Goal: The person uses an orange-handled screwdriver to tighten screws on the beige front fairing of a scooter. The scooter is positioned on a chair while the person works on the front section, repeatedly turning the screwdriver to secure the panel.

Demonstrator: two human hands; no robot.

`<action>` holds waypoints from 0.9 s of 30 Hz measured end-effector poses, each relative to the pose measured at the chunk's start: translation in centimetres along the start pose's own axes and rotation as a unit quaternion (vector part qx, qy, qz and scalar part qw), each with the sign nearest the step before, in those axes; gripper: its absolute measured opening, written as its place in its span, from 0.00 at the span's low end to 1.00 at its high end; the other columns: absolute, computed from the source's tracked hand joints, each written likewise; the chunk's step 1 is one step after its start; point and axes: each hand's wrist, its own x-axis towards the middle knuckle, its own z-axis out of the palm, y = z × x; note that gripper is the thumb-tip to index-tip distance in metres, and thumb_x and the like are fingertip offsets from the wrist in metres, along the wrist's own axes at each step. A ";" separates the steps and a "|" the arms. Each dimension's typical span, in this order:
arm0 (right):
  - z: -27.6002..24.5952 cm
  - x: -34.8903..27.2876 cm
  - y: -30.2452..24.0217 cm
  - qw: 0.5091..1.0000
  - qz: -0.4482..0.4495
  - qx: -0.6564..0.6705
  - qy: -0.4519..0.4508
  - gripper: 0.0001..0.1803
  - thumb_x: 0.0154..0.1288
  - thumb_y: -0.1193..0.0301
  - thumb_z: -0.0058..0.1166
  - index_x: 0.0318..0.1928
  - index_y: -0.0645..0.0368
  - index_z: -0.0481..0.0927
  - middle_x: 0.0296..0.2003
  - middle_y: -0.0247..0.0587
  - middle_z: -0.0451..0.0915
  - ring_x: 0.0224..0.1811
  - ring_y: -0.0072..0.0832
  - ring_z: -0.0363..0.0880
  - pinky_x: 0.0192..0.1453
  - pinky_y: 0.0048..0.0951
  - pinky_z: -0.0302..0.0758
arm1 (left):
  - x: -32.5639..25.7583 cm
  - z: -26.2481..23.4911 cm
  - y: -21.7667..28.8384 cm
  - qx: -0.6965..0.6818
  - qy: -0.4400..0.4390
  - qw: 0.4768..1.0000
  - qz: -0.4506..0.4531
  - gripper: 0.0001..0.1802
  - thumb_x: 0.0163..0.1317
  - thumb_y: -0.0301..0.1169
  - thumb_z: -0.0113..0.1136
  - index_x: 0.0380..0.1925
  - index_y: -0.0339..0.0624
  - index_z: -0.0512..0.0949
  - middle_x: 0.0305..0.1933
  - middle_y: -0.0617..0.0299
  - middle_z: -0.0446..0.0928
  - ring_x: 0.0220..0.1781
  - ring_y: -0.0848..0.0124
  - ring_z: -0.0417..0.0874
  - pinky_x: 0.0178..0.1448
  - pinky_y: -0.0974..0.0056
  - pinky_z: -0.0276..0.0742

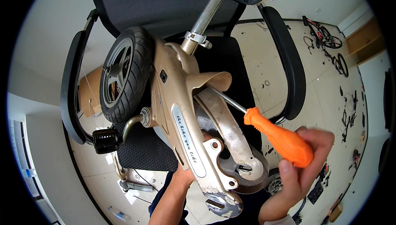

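On the black mesh office chair [288,60], a gold small-bike frame [181,101] lies upside down, saddle post toward the chair back. Left of the frame: black rubber wheel [123,72] up against it, and below that a black pedal [105,139] on a bent crank. Under the frame's lower end, the left hand [187,171] comes up from beneath and is closed on the frame, bracing it; fingers mostly hidden behind the metal. Right of the frame, the right hand [301,165] is wrapped around the orange handle of a screwdriver [276,136], with the steel shaft running up-left into the hollow between frame and the silver inner arm [231,130]; the tip is out of sight in there. Judgement: to do this well, keep the shaft in line with the fastener, press in firmly, left hand stops the frame twisting on the soft seat. Far right of the frame, small parts scattered on the floor [330,101].
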 end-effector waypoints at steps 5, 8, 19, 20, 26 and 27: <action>-0.2 0.0 1.0 0.999 -0.023 -0.015 0.019 0.35 0.46 0.47 0.65 0.40 0.65 0.68 0.34 0.42 0.73 0.23 0.21 0.68 0.30 0.22 0.68 | 0.0 0.2 0.2 -0.015 -0.001 1.000 -0.003 0.04 0.52 0.23 0.59 0.22 0.34 0.78 0.20 0.57 0.75 0.24 0.65 0.73 0.33 0.65 0.69; 0.4 1.1 1.0 0.993 -0.104 -0.044 0.032 0.32 0.46 0.49 0.64 0.38 0.64 0.71 0.36 0.45 0.74 0.25 0.23 0.69 0.30 0.22 0.68 | 0.0 0.2 0.1 -0.012 -0.005 1.000 -0.003 0.03 0.52 0.23 0.60 0.22 0.34 0.78 0.20 0.57 0.75 0.24 0.65 0.73 0.34 0.64 0.70; 0.1 0.6 0.6 0.986 -0.142 0.003 -0.092 0.26 0.45 0.84 0.51 0.48 0.59 0.66 0.45 0.55 0.74 0.38 0.32 0.74 0.39 0.27 0.75 | -0.1 0.2 0.4 -0.034 0.003 0.999 -0.017 0.04 0.53 0.24 0.60 0.22 0.34 0.77 0.21 0.57 0.75 0.24 0.65 0.74 0.35 0.64 0.70; 0.1 0.6 0.5 0.986 -0.139 -0.005 -0.096 0.26 0.44 0.85 0.51 0.48 0.59 0.66 0.44 0.55 0.74 0.39 0.34 0.75 0.40 0.27 0.76 | 0.0 0.1 0.4 -0.033 0.000 0.999 -0.015 0.04 0.53 0.24 0.60 0.22 0.34 0.77 0.21 0.57 0.75 0.24 0.66 0.74 0.35 0.64 0.70; -0.1 0.3 0.6 0.989 -0.098 0.029 -0.103 0.23 0.48 0.83 0.52 0.48 0.63 0.67 0.44 0.57 0.76 0.40 0.38 0.79 0.43 0.28 0.78 | 0.0 0.2 0.4 -0.033 -0.003 0.999 -0.024 0.04 0.53 0.24 0.59 0.22 0.34 0.77 0.20 0.57 0.75 0.24 0.66 0.73 0.34 0.64 0.69; -0.2 0.2 0.7 0.990 -0.083 0.041 -0.106 0.22 0.49 0.81 0.53 0.48 0.63 0.67 0.44 0.57 0.76 0.40 0.37 0.80 0.43 0.28 0.78 | 0.0 0.1 0.5 -0.032 -0.003 0.999 -0.024 0.04 0.53 0.24 0.59 0.22 0.34 0.77 0.20 0.57 0.75 0.23 0.65 0.73 0.34 0.64 0.69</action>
